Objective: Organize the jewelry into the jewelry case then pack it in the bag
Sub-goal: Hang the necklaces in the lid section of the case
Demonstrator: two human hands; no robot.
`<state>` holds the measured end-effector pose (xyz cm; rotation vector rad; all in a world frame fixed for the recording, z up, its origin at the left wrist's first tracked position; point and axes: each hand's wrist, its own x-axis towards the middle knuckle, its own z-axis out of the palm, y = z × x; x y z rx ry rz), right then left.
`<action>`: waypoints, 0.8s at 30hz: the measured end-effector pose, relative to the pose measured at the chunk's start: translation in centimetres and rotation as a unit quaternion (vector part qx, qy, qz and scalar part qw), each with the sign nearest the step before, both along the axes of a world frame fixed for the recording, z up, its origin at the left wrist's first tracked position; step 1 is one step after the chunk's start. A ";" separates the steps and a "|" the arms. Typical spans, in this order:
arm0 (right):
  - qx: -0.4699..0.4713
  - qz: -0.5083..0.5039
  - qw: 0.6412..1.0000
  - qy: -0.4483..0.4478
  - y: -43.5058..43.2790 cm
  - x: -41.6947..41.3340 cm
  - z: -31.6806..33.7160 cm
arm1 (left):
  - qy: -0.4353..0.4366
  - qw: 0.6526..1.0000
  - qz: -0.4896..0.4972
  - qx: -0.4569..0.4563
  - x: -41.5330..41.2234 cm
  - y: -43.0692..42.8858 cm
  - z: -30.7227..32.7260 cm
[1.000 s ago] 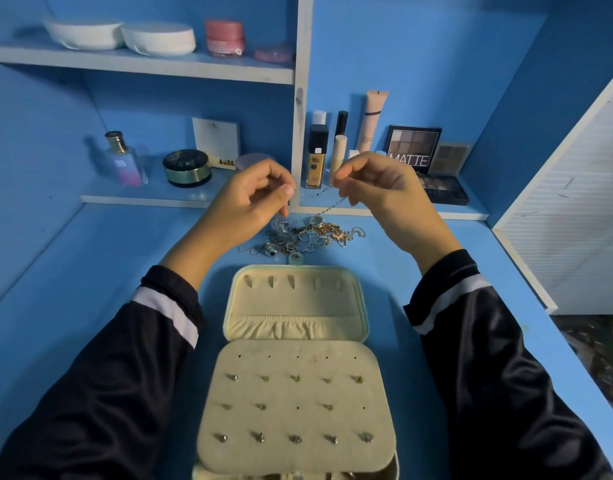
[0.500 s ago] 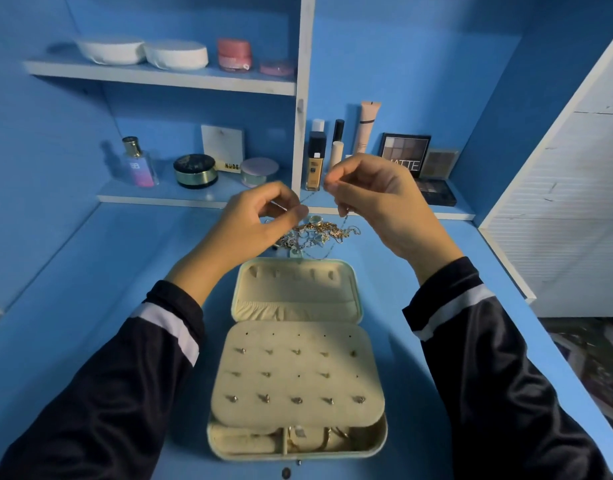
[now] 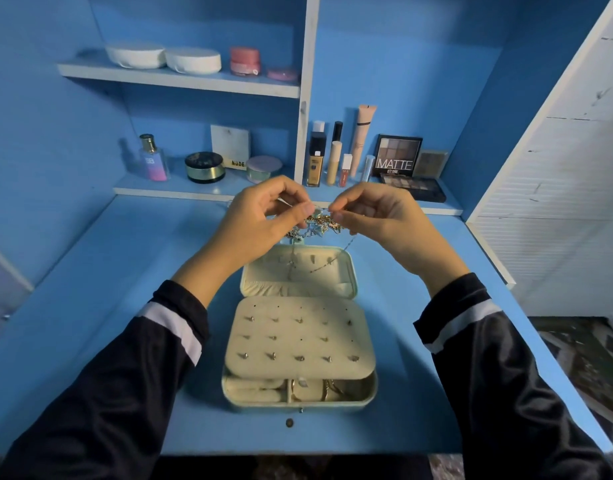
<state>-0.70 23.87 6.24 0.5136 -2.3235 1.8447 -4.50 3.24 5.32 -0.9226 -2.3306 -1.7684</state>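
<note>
An open cream jewelry case (image 3: 300, 403) lies on the blue desk in front of me. Its inner flap (image 3: 298, 337) carries rows of small stud earrings, and its lid (image 3: 298, 271) lies open behind. A tangled pile of gold and silver jewelry (image 3: 315, 226) sits just beyond the lid. My left hand (image 3: 260, 220) and my right hand (image 3: 377, 220) are raised above the pile, each pinching an end of a thin chain necklace (image 3: 327, 263) that droops over the lid. No bag is in view.
A small dark round piece (image 3: 289, 423) lies on the desk near the front edge. The lower shelf (image 3: 180, 190) behind holds a perfume bottle (image 3: 152, 159), jars, makeup tubes and eyeshadow palettes (image 3: 398, 155). A white slatted panel (image 3: 554, 209) stands at the right.
My hands have come closer together over the jewelry pile. The chain now hangs slack over the case lid. The view has pulled back, so the whole case shows.
</note>
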 end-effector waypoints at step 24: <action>-0.051 -0.096 0.994 0.029 0.9 4.7 -0.1 | 0.027 1.000 0.006 -0.013 3.3 -2.1 0.2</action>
